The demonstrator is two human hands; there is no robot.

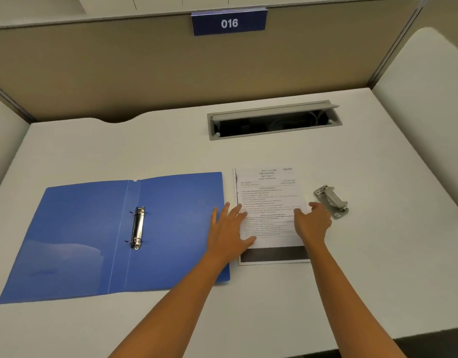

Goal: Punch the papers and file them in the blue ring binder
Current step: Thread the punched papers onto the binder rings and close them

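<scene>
Two hands: both reach onto a stack of printed papers lying on a white tabletop (377, 254).
Left hand (229, 228): fingers straight and spread, palm flat, pressing on the stack's 9 o'clock edge and overlapping the binder's right cover.
Right hand (313, 222): fingers curled down onto the stack's 3 o'clock edge, thumb toward the page; whether it pinches a sheet or only rests there cannot be told.
Papers (269, 200): at least two sheets, slightly offset, printed text on top, a dark band showing at the 6 o'clock end of the lower sheet; they lie just beside the binder, at its 3 o'clock.
Blue ring binder (75, 228): open flat, covers spread left and right, at 9 o'clock from the papers.
Ring mechanism (138, 227): metal, two rings, fixed along the spine fold; nothing is filed on it.
Hole punch (331, 201): grey metal, tilted, at 3 o'clock from the papers, just beyond the right hand's fingertips, not touched.
Cable tray (274, 120): grey slot in the tabletop with its flap raised, at 12 o'clock from the papers, well apart.
Partition (119, 68): beige wall along the far edge of the tabletop.
Sign (229, 22): blue plate reading 016, on top of the partition.
</scene>
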